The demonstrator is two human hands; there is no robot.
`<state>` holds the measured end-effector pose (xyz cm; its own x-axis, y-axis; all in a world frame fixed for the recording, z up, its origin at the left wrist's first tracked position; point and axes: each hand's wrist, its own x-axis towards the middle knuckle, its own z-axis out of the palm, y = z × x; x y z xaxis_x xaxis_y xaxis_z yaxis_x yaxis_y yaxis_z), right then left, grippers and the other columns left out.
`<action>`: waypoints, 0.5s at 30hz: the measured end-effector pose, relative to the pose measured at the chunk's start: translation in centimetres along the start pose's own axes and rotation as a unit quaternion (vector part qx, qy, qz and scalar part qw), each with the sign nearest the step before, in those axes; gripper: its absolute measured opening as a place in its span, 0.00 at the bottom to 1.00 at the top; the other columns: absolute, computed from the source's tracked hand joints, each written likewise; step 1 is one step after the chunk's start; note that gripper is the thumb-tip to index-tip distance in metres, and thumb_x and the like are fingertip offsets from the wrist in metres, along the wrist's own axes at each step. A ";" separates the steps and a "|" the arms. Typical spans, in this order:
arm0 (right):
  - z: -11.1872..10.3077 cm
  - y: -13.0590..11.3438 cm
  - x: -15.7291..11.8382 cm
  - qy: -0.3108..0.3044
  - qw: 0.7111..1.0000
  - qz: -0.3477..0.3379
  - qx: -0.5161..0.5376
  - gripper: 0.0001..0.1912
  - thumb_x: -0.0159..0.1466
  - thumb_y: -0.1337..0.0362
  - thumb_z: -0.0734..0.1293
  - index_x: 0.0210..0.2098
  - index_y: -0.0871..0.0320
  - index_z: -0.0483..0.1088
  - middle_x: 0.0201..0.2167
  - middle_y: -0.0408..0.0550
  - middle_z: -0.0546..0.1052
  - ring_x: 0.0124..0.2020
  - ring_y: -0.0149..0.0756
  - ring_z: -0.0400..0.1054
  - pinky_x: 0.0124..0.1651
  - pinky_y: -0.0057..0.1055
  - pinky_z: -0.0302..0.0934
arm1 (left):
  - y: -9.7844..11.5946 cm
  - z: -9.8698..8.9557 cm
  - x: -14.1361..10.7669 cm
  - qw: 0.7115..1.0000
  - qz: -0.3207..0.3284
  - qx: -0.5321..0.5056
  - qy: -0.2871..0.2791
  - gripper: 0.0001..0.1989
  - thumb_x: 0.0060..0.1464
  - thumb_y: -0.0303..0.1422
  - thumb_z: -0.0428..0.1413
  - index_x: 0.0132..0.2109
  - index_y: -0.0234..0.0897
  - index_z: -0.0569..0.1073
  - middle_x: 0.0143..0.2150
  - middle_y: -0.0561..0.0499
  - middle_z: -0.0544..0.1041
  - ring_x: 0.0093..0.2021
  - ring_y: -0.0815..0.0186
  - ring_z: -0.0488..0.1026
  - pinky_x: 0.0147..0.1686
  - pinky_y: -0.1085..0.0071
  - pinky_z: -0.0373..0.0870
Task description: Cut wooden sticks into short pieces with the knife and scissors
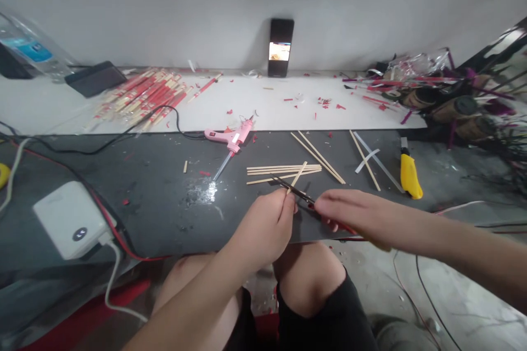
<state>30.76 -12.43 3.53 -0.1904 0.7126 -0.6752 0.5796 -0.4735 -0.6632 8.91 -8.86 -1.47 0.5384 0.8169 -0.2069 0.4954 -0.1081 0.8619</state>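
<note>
Near the table's front edge, my left hand [269, 225] is closed around a thin wooden stick [300, 173], whose far end points up and away. My right hand [346, 208] grips a pair of scissors [298, 192]; their dark blades lie across the stick just above my left fingers. Part of the handle is hidden under my palm. Right behind the blades, several wooden sticks [284, 169] lie side by side on the grey tabletop. Two more sticks [319, 156] slant to the right of them. A pink glue gun [233, 137] with a clear glue stick rests to the left.
A yellow utility knife [409, 173] lies at right beside clear strips [376, 159] and another stick. Wrapped chopsticks [144, 96] are piled at back left. A phone [281, 48] leans on the wall. A white power bank [74, 219] with cables sits at left. Dark bundled stems [448, 98] crowd the right.
</note>
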 end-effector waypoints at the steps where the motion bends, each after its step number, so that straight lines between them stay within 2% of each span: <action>1: -0.3 0.7 0.1 -0.044 0.996 0.000 0.083 0.14 0.69 0.52 0.61 0.37 0.54 0.71 0.35 0.46 0.76 0.38 0.39 0.70 0.42 0.34 0.63 | -0.1 -0.1 0.0 1.000 -0.002 -0.001 0.001 0.20 0.73 0.42 0.41 0.35 0.40 0.68 0.31 0.55 0.74 0.31 0.65 0.69 0.31 0.68 0.60; 3: -0.6 1.8 0.1 -0.123 0.975 -0.002 0.186 0.13 0.68 0.53 0.64 0.41 0.56 0.72 0.38 0.47 0.77 0.41 0.39 0.71 0.47 0.35 0.64 | -0.3 -0.2 0.0 1.000 -0.008 -0.002 -0.001 0.21 0.73 0.43 0.41 0.34 0.40 0.68 0.31 0.54 0.75 0.31 0.65 0.70 0.31 0.68 0.60; 5: -0.2 2.4 -0.1 -0.157 0.971 -0.010 0.180 0.13 0.65 0.56 0.69 0.44 0.56 0.71 0.38 0.46 0.76 0.41 0.37 0.70 0.46 0.32 0.63 | -0.4 -0.2 0.0 1.000 0.000 0.001 -0.013 0.20 0.73 0.43 0.42 0.35 0.41 0.69 0.31 0.55 0.75 0.31 0.65 0.70 0.30 0.69 0.59; 7: 0.5 2.3 -0.4 -0.138 0.983 -0.021 0.121 0.16 0.62 0.55 0.73 0.44 0.56 0.69 0.36 0.42 0.72 0.37 0.34 0.66 0.40 0.29 0.61 | -0.3 -0.1 0.0 0.999 0.012 0.039 -0.011 0.20 0.73 0.42 0.42 0.34 0.40 0.69 0.29 0.54 0.74 0.29 0.65 0.70 0.29 0.69 0.57; 10: 1.6 1.7 -0.6 -0.084 0.994 -0.046 0.044 0.23 0.64 0.44 0.71 0.40 0.57 0.66 0.32 0.40 0.65 0.31 0.31 0.58 0.33 0.28 0.56 | 0.0 0.2 -0.3 0.985 0.028 0.158 0.071 0.17 0.73 0.39 0.44 0.35 0.40 0.67 0.28 0.53 0.73 0.28 0.64 0.70 0.28 0.67 0.52; 13: 2.0 1.5 -0.4 -0.078 0.991 -0.106 0.017 0.26 0.67 0.38 0.65 0.39 0.57 0.63 0.32 0.41 0.65 0.32 0.32 0.56 0.34 0.30 0.57 | 0.2 0.5 -0.7 0.952 0.073 0.263 0.138 0.14 0.73 0.36 0.42 0.38 0.40 0.65 0.30 0.52 0.74 0.30 0.63 0.72 0.29 0.66 0.51; 15: 2.0 1.8 -0.5 -0.082 0.985 -0.151 0.024 0.26 0.69 0.37 0.61 0.40 0.57 0.64 0.34 0.42 0.66 0.34 0.33 0.58 0.37 0.32 0.60 | 0.3 0.5 -1.0 0.942 0.097 0.292 0.135 0.14 0.73 0.34 0.41 0.38 0.40 0.65 0.30 0.52 0.74 0.29 0.63 0.72 0.28 0.66 0.50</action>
<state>30.33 -14.63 2.05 -0.4761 0.7339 -0.4844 0.4387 -0.2792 -0.8542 8.85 -9.98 -1.22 0.5037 0.8553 0.1214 0.7384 -0.4992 0.4534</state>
